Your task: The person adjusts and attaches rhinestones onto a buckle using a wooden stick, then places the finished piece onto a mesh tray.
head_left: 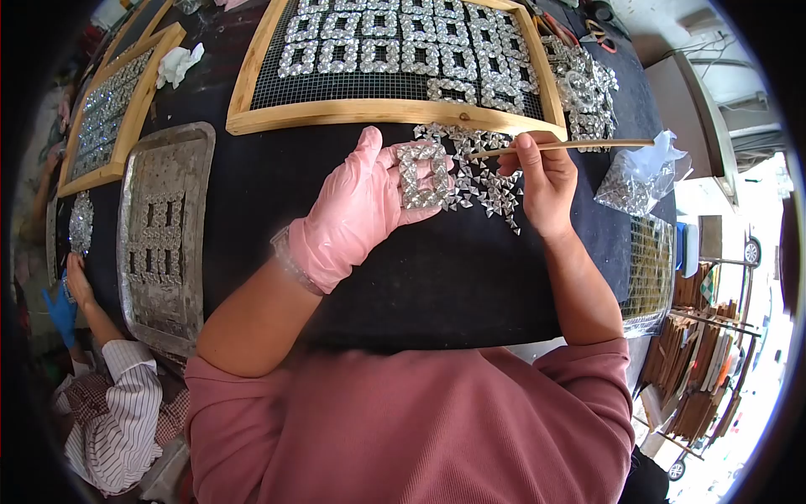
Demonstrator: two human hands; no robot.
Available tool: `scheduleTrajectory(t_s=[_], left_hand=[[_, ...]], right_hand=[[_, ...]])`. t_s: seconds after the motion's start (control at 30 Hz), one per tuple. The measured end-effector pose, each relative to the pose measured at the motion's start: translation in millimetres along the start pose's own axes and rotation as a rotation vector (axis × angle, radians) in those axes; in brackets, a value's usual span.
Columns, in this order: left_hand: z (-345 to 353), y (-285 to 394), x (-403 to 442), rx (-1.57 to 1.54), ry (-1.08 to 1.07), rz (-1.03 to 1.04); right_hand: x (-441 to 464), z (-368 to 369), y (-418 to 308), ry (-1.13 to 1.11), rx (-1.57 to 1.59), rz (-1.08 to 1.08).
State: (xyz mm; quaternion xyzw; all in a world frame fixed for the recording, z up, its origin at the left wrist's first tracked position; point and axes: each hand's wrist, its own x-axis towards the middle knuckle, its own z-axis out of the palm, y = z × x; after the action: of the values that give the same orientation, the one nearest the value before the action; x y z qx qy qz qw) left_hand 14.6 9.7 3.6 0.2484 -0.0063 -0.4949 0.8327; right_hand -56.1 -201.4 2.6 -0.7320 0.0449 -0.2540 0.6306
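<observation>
1 sparkly rect. frame [408, 179] hides pt. of gloved L hand [353, 214].

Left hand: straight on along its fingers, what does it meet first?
Likely the loose silvery pieces just beyond the left hand. If raised above them, it might reach the right hand instead; height is unclear.

Table: black [403, 307], before me
Far side: wooden frame [369, 113], studs [501, 195] loose below it
My left: tray [164, 317], tissue [178, 65], second frame [149, 105]
My right: silvery heap [592, 97], bag [642, 181]
</observation>
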Motion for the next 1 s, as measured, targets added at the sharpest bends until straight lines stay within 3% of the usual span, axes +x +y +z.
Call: scheduleTrajectory(t_s=[0.37,0.7,1.0], left_hand=[[1,1,0,-0.005,0.017,-0.007],[1,-1,0,0.016,-0.001,-0.010],[4,-4,0,-0.010,-0.046,-0.012]], right_hand=[[0,2,2,-0.040,-0.116,-0.031],[-5,3,-12,-0.034,0.189,-0.097],[-26,27,-24,-0.086,0.317,0.021]])
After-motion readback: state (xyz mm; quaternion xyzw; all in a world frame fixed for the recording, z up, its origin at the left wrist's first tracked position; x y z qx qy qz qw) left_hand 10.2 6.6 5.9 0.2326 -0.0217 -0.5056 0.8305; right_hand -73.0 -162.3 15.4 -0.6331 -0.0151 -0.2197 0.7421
